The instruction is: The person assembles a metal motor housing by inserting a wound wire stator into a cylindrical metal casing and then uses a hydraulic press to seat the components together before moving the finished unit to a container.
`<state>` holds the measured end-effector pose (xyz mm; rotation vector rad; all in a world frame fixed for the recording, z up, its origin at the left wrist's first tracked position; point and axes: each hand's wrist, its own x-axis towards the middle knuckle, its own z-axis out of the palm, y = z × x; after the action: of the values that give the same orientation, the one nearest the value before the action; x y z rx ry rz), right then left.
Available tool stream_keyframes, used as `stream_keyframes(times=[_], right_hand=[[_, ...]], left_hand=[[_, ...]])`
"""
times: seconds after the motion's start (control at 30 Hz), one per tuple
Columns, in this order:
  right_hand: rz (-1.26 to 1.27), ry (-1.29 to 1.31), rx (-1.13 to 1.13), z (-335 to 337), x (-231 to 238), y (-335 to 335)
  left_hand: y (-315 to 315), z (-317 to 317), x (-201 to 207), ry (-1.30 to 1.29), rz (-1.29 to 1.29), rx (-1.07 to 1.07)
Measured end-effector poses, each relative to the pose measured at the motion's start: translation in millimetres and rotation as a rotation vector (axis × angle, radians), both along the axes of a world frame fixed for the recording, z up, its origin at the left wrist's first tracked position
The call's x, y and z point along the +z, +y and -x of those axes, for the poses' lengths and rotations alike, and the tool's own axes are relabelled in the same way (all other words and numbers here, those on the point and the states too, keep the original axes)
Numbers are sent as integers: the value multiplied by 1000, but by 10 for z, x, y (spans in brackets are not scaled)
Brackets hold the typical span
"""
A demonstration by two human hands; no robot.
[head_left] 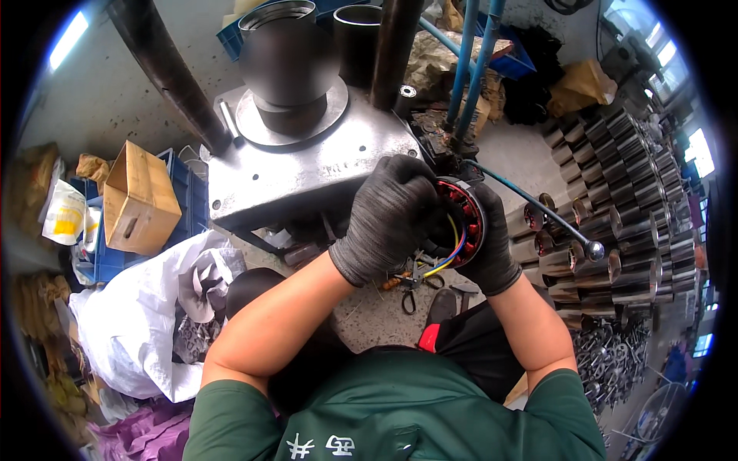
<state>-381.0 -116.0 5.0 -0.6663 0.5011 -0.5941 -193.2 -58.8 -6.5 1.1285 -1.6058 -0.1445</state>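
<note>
A motor stator [472,215] was clasped by the gloved right hand [498,250], the curled left hand [392,219] indistinct in hold; dangling wires [460,250] could be snagged by turning.

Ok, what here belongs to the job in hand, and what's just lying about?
Likely the job:
red-wound stator, in right hand, left hand against it
yellow and blue wires
stacked metal cylinders

Seemingly lying about:
cardboard box
white-and-yellow bag

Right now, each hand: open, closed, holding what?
Left hand: fingers curled, at the red-wound ring; whether it grips can't be told.
Right hand: closed on the ring's outer side, holding it.
</note>
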Motion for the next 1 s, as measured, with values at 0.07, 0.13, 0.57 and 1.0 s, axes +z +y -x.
stream_keyframes(times=[0.07,0.13,0.57,1.0], right_hand=[[29,20,32,1,28,26],[28,24,62,35,-45,9],[-245,-272,56,-94,187,-70],[-225,-510,88,-321,241,-124]], left_hand=[[26,38,35,111,-69,72],[40,74,129,92,-212,144],[211,-92,155,499,-266,-365],[251,-6,682,87,-340,-123]])
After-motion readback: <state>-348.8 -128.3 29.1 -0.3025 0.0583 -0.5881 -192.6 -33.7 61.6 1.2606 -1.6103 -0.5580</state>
